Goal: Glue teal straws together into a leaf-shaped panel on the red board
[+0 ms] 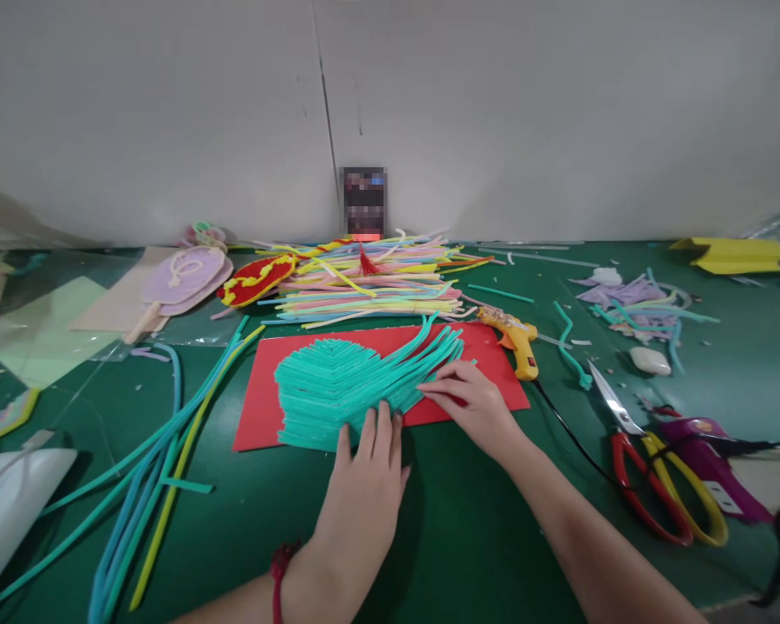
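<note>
A fan of teal pipe cleaners (338, 386) lies glued in rows on a red card (260, 407) on the green table. My left hand (364, 485) rests flat with fingers stretched out, its fingertips pressing the fan's lower edge. My right hand (471, 403) lies to the right, fingers extended and pressed on the teal strands where they gather toward the right side. Neither hand grips anything.
A yellow glue gun (516, 342) lies just right of the card, its black cord running toward me. Scissors (650, 468) with red and yellow handles sit at right. A pile of coloured pipe cleaners (370, 282) lies behind the card; long loose strands (162, 459) lie at left.
</note>
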`<state>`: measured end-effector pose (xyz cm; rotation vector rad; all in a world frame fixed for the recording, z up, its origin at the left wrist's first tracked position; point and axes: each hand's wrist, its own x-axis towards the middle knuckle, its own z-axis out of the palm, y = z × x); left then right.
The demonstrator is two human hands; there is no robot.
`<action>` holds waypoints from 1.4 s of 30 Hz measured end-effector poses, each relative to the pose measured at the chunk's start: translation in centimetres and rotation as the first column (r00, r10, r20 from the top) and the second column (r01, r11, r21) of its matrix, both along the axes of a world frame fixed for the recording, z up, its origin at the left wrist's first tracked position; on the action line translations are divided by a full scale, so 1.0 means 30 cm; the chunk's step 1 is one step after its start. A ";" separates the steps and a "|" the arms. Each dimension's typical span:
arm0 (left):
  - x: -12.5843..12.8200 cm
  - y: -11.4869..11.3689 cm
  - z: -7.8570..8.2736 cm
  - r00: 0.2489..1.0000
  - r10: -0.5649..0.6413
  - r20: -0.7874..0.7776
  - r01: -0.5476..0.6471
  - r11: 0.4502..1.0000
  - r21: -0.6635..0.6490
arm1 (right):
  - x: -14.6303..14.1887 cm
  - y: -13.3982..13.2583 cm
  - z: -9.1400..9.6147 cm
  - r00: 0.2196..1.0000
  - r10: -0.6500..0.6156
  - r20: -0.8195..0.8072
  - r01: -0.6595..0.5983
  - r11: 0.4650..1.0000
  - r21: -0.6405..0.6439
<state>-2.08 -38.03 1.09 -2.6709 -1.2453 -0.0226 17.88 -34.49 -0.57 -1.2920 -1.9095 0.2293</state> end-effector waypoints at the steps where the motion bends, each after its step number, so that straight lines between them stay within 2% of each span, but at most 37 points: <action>1: 0.002 -0.003 -0.005 1.000 0.008 -0.004 -0.008 1.000 0.005 | -0.001 0.004 -0.008 1.000 0.000 0.003 0.000 1.000 0.004; 6: 0.006 -0.006 -0.007 1.000 0.016 0.013 -0.016 1.000 0.009 | 0.001 0.017 -0.029 1.000 0.009 0.020 -0.009 1.000 -0.002; 27: -0.002 0.051 0.025 0.990 -0.028 0.141 0.024 0.999 0.025 | 0.003 0.018 -0.015 0.998 0.027 0.064 -0.024 0.999 -0.043; 29: -0.010 0.067 0.032 0.983 -0.016 0.181 0.018 1.000 -0.013 | 0.003 0.017 -0.010 0.997 0.033 0.065 -0.030 0.999 -0.045; 32: -0.030 0.114 0.046 0.970 0.003 0.245 0.031 0.990 -0.137 | 0.004 0.014 -0.003 0.996 0.042 0.072 -0.038 0.997 -0.060; 37: -0.064 0.206 0.052 0.898 0.066 0.436 0.113 0.921 -0.372 | 0.005 0.009 0.003 0.997 0.049 0.063 -0.043 0.995 -0.090; 42: -0.069 0.232 0.036 0.838 0.144 0.527 0.125 0.888 -0.443 | 0.006 0.008 0.002 0.996 0.040 0.078 -0.033 0.996 -0.085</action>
